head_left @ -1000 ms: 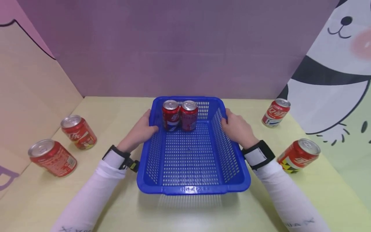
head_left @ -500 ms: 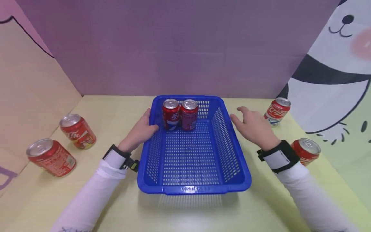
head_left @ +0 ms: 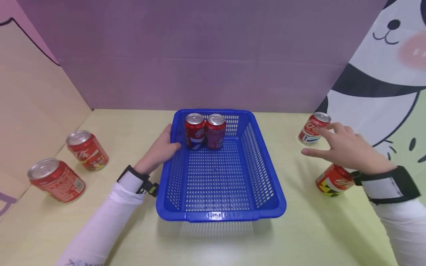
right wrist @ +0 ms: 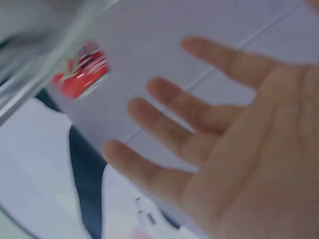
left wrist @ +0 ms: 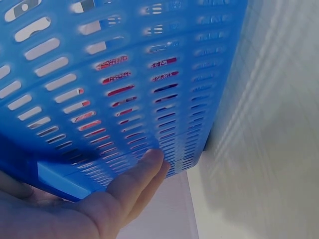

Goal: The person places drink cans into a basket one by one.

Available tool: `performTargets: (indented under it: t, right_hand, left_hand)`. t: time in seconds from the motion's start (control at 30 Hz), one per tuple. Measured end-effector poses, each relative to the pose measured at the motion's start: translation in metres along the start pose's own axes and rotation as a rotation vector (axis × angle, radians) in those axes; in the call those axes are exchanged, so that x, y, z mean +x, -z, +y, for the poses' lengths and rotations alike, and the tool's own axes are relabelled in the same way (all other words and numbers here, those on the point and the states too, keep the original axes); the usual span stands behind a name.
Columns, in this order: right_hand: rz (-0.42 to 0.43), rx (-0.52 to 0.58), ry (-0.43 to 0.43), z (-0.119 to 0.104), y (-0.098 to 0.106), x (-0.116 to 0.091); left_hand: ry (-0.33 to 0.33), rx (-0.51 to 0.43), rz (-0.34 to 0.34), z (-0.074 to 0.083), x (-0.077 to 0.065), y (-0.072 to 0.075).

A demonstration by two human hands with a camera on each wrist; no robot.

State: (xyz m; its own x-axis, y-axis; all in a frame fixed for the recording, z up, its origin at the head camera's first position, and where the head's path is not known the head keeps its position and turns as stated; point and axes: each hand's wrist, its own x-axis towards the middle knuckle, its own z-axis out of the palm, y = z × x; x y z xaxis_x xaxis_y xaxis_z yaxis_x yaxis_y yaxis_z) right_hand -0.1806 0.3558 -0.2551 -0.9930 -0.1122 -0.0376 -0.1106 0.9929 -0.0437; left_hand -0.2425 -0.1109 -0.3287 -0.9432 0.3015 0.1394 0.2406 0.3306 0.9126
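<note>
A blue plastic basket (head_left: 216, 173) stands mid-table, with two red soda cans (head_left: 195, 132) upright side by side in its far left corner. My left hand (head_left: 161, 149) grips the basket's left rim, thumb over the edge; in the left wrist view its fingers (left wrist: 137, 186) lie along the slotted outer wall. My right hand (head_left: 349, 147) hovers at the right, fingers spread and holding nothing. Below it is a red can with a yellow-and-black pattern (head_left: 332, 181), its top partly hidden by the hand. Just beyond the fingertips stands another red can (head_left: 313, 129).
Two more red cans, a nearer one (head_left: 58, 181) and a farther one (head_left: 87, 150), stand on the pale table (head_left: 133, 236) at the left. A purple wall (head_left: 206, 55) closes off the back, and a panda-printed panel (head_left: 376, 107) rises at the right.
My right hand has let go of the basket's right rim and moved right, over the nearer right-hand can, with its fingers spreading. The left hand and basket have stayed in place.
</note>
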Motion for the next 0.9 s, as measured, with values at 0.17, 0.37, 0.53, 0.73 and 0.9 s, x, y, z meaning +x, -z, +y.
performTargets:
  t: [0.17, 0.37, 0.53, 0.73, 0.9]
  right_hand:
    - [-0.084, -0.012, 0.010, 0.022, -0.009, -0.010]
    - [-0.141, -0.026, 0.102, 0.034, -0.015, -0.013]
    - [-0.225, 0.023, 0.099, 0.036, -0.021, -0.011]
    - [-0.326, 0.073, 0.056, 0.040, -0.026, -0.007]
    - [-0.387, 0.119, 0.037, 0.042, -0.028, -0.004]
  left_hand:
    - [-0.001, -0.009, -0.002, -0.002, 0.001, -0.001]
    - [0.003, -0.015, 0.002, -0.002, 0.000, -0.001]
    - [0.000, -0.004, -0.001, -0.001, 0.000, -0.001]
    - [0.000, 0.018, -0.002, 0.000, 0.000, -0.002]
    - [0.004, 0.025, 0.005, 0.000, 0.002, -0.002]
